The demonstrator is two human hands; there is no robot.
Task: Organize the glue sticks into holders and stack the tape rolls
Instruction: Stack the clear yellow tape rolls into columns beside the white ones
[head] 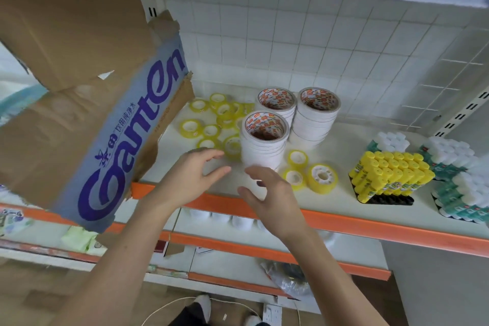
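Three stacks of white tape rolls stand on the white shelf [330, 193]: a front stack [263, 145], a back left stack [277, 102] and a back right stack [316, 116]. Several small yellow tape rolls [218, 114] lie loose to their left, and three more [321, 176] sit in front right. My left hand [197, 176] and my right hand [268, 196] hover just in front of the front stack, fingers apart, holding nothing. Yellow-capped glue sticks [391, 176] stand in a black holder. White-capped green glue sticks [460, 185] fill holders at the far right.
A large torn cardboard box [87, 114] with purple lettering leans over the shelf's left side. An orange shelf edge [344, 222] runs along the front. Lower shelves hold white rolls and packets. A white wire grid backs the shelf.
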